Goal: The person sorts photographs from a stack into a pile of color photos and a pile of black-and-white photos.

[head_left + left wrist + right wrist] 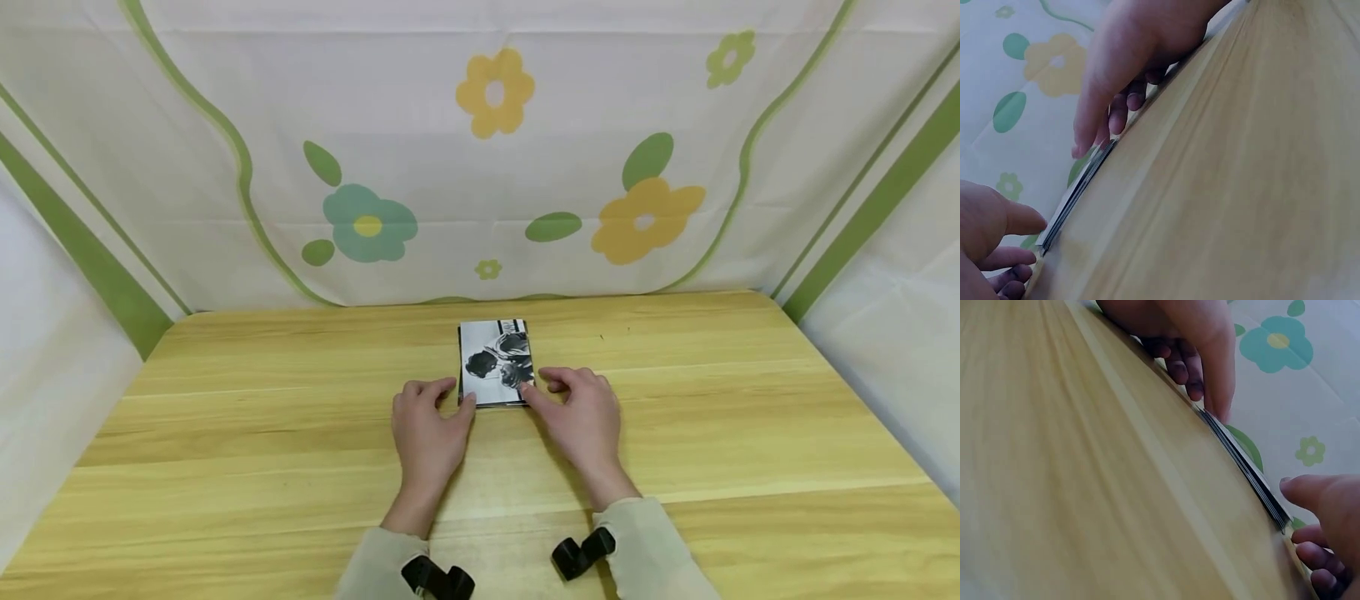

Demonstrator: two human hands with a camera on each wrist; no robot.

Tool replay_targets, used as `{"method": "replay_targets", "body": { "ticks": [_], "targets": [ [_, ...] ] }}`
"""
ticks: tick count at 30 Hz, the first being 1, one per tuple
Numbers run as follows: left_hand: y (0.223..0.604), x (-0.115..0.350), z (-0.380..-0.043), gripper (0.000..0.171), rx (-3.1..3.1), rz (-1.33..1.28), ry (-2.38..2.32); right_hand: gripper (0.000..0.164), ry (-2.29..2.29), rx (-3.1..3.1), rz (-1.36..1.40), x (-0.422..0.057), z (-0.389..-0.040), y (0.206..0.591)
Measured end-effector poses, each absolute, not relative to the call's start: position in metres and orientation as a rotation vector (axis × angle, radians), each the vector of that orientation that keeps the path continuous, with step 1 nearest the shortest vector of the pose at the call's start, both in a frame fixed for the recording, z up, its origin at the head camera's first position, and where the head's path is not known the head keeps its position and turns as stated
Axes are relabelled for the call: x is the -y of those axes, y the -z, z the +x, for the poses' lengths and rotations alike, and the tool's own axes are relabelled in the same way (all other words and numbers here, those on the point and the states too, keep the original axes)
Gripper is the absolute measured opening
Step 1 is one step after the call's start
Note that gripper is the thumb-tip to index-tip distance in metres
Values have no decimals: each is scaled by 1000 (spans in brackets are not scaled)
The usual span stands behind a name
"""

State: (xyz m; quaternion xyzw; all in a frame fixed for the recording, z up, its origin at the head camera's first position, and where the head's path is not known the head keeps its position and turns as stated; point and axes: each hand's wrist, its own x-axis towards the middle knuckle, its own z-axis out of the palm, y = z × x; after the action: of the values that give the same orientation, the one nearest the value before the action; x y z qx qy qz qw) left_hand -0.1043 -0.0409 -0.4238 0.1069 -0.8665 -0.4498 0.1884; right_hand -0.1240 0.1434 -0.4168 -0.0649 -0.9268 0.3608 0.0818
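Observation:
A small stack of black-and-white printed cards (491, 358) lies on the wooden table, its top card showing a picture of people. The edges of several layers show in the right wrist view, where the stack (1244, 462) looks slightly uneven. At its near left corner is my left hand (431, 429), thumb at the corner and fingers loosely bent beside the left edge. My right hand (581, 417) is at the right side, its thumb over the top card's near right part and its fingers beside the edge. Neither hand visibly pinches the stack; exact contact is hard to tell.
The wood-grain table (225, 467) extends around both hands. Behind it hangs a white cloth (420, 108) with printed flowers and green lines, and pale cloth panels stand at both sides. Black devices (581, 554) are strapped at the sleeve cuffs.

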Motion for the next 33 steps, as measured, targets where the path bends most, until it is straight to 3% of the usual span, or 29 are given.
{"method": "replay_targets", "body": {
  "ticks": [33],
  "targets": [
    [426,30,-99,32,2434,194,1179,50,-897,2790,-56,-146,-112,418]
  ]
}}
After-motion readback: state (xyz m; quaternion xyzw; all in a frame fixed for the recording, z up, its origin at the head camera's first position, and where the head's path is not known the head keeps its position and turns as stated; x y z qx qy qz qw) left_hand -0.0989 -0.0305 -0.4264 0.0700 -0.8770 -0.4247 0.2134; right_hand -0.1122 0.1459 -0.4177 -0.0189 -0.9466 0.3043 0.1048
